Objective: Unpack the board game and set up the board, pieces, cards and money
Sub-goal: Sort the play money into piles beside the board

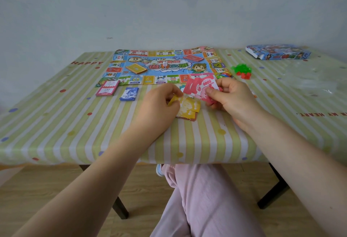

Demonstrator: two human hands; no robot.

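We are sorting money: right hand (228,95) pinches pink notes (200,87), left hand (162,101) grips yellow notes (188,108); next, separate stacks.

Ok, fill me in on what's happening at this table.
A person is sorting play money. The right hand holds a fan of pink notes; the left hand grips yellow notes on the table. The board lies unfolded with card decks on it, and the box sits aside.

one board (165,65), one box (277,52), two hands (163,101).
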